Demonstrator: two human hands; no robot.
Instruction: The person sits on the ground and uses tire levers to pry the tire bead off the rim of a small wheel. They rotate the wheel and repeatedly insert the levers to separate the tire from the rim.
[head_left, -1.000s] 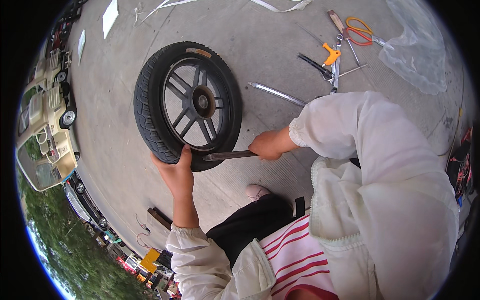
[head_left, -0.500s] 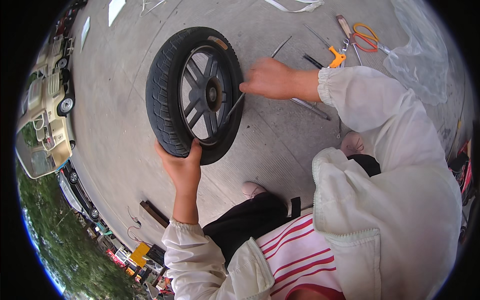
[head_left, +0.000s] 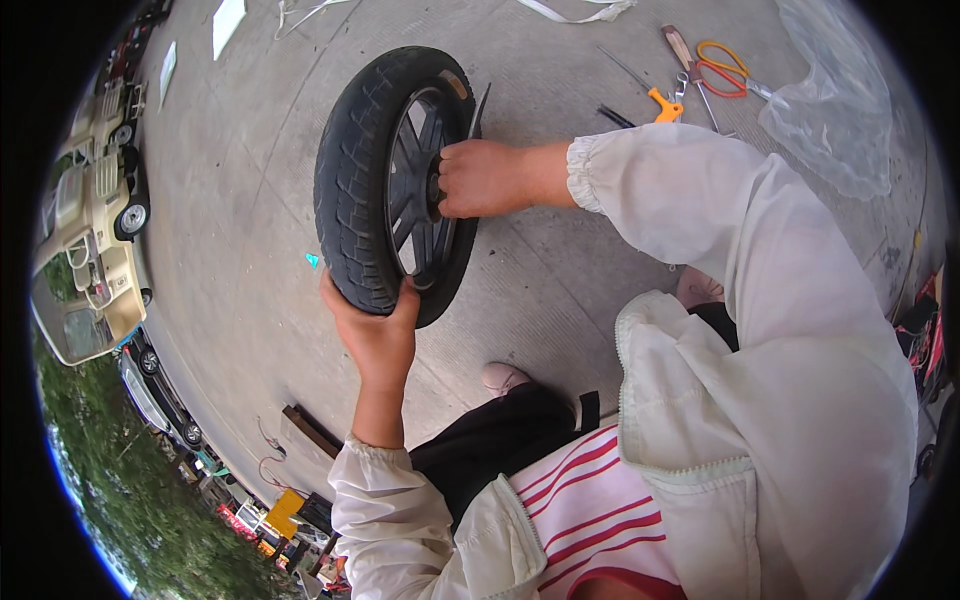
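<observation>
A wheel with a black tyre [head_left: 350, 180] and a dark grey spoked rim [head_left: 407, 172] stands on edge, slightly tilted. My left hand [head_left: 375, 325] grips the tyre at its lower end, thumb over the sidewall by the rim. My right hand [head_left: 482, 178] is closed in front of the hub, wrapped round a tyre lever [head_left: 480, 110]. The lever's dark flattened end rises above the fist beside the tyre; its other end is hidden by the hand and wheel.
On the concrete to the right lie a screwdriver [head_left: 678, 45], an orange-handled tool [head_left: 667, 106], scissors [head_left: 722, 80] and a clear plastic bag [head_left: 835, 120]. A dark bar [head_left: 312, 430] lies at lower left. Parked vehicles [head_left: 100, 250] stand at far left.
The wheel has turned more edge-on and shifted slightly right. My right hand has moved left and down to the hub, swinging the lever more upright.
</observation>
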